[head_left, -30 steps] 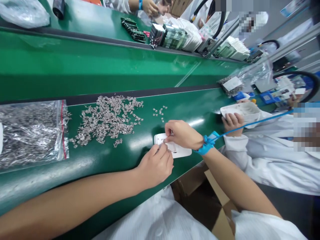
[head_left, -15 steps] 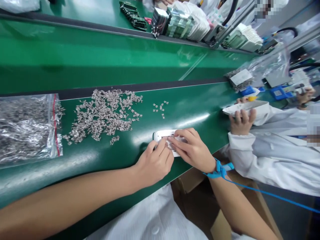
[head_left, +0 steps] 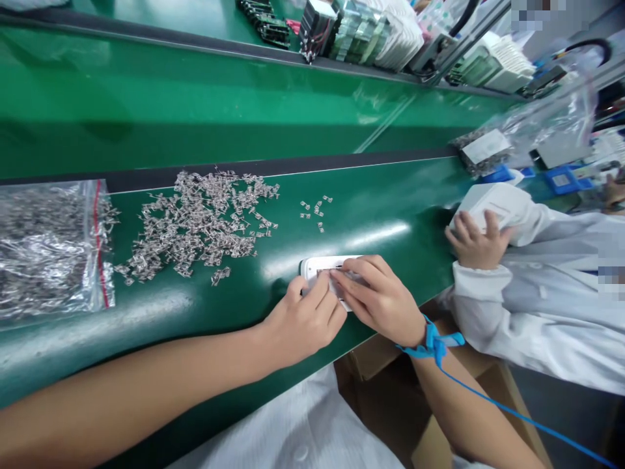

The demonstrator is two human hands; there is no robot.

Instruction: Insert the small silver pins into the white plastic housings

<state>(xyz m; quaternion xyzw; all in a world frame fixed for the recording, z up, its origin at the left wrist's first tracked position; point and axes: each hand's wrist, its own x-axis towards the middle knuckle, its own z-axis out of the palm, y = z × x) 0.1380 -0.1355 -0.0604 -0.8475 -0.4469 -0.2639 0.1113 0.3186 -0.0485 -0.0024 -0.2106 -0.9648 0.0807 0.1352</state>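
Note:
A white plastic case (head_left: 311,266) with rounded corners and a recessed opening lies on the green bench top, mostly covered by my hands. My left hand (head_left: 305,322) is closed over its near left side, fingertips pinched together down in the recess; whatever they pinch is hidden. From the right, my right hand (head_left: 383,296) is closed on the case, fingers bent over it and tips meeting the left fingertips. A blue wrist strap (head_left: 432,340) circles my right wrist. Several small metal clips (head_left: 318,208) lie loose just beyond the case.
A big heap of metal clips (head_left: 200,225) spreads to the left, beside a clear zip bag (head_left: 49,247) full of them. At the right, a co-worker's hand (head_left: 481,241) rests on a white housing (head_left: 488,198). Circuit boards (head_left: 266,26) and stacked parts stand along the raised back shelf.
My hands stay on the case with only slight finger shifts. The co-worker's white housing has turned over, and one hand now lies on it. The whole view has shifted slightly.

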